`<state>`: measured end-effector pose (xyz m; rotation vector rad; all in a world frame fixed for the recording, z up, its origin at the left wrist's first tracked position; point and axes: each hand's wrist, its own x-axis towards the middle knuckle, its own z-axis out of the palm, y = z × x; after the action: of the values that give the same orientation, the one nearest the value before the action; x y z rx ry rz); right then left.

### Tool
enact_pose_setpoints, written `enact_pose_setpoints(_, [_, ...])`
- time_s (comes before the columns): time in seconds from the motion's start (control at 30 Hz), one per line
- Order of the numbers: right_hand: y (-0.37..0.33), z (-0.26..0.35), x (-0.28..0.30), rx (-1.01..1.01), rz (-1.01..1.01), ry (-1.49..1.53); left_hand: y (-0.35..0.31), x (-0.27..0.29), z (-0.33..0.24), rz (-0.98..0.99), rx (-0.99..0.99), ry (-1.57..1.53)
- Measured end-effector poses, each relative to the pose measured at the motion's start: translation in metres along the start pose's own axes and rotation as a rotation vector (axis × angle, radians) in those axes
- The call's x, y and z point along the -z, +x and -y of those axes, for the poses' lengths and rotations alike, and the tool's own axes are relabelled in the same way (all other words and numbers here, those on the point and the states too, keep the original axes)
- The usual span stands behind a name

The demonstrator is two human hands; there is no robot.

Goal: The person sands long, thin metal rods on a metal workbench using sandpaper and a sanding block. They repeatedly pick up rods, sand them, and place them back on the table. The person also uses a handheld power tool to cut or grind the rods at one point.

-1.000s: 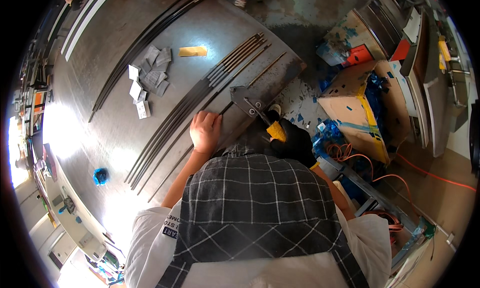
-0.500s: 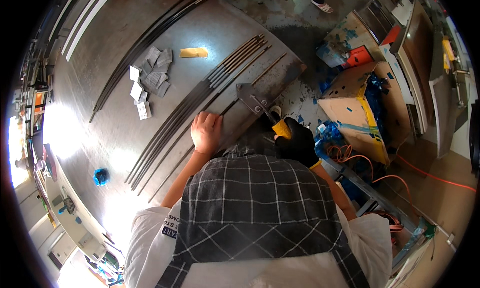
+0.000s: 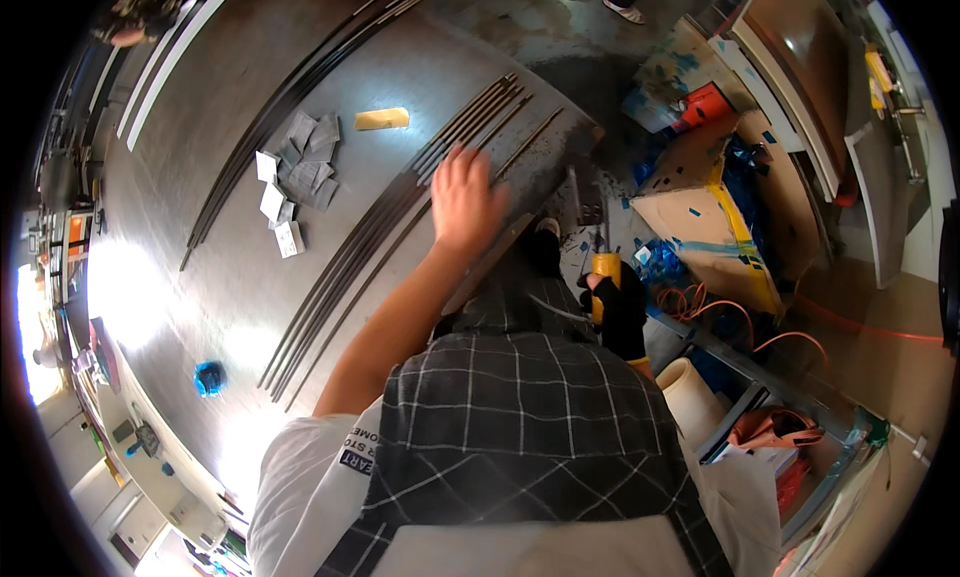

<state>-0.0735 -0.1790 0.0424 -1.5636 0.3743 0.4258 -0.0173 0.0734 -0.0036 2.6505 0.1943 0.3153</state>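
Observation:
Bare and slightly blurred, my left hand (image 3: 467, 202) is over the near ends of a row of thin dark metal rods (image 3: 370, 247), fingers stretched toward their lighter tips. Whether it touches a rod I cannot tell. My right hand (image 3: 622, 312), in a black glove with a yellow cuff, is closed round the yellow grip of a cutter (image 3: 606, 277) with a bolted metal head. That head hangs past the table's edge, pointing away from me and apart from the rods. One rod (image 3: 530, 142) lies a little to the right of the row.
Grey paper slips (image 3: 310, 157) and a gold strip (image 3: 382, 119) lie on the metal table (image 3: 230, 267). Longer rods (image 3: 290, 82) run along its far side. A cardboard box (image 3: 690, 212) and an orange hose (image 3: 735, 307) are at right. Another person's feet (image 3: 625, 12) show at the top.
My left hand has left the near rod and moved forward and right over the row. My right hand has drawn the cutter away from the table to the right, turning its head outward.

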Motion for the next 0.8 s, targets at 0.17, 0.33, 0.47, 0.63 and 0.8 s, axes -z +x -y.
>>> enact_pose_setpoints(0.17, [-0.020,-0.048,0.032,-0.031,-0.188,0.065,0.025,-0.040,-0.013,0.099,-0.022,0.209])
enact_pose_setpoints(0.33, [-0.049,-0.065,0.046,-0.165,-0.206,0.227,0.032,-0.035,-0.020,0.094,-0.020,0.249])
enact_pose_setpoints(0.47, [-0.062,-0.049,0.046,-0.200,-0.212,0.258,0.011,-0.005,-0.019,0.036,-0.149,0.184])
enact_pose_setpoints(0.63, [-0.047,-0.106,0.070,-0.138,-0.216,0.145,-0.077,0.028,0.004,0.510,-0.492,0.118])
enact_pose_setpoints(0.8, [-0.019,-0.167,0.061,-0.271,-0.123,0.126,-0.093,0.024,0.016,0.378,-0.463,0.133])
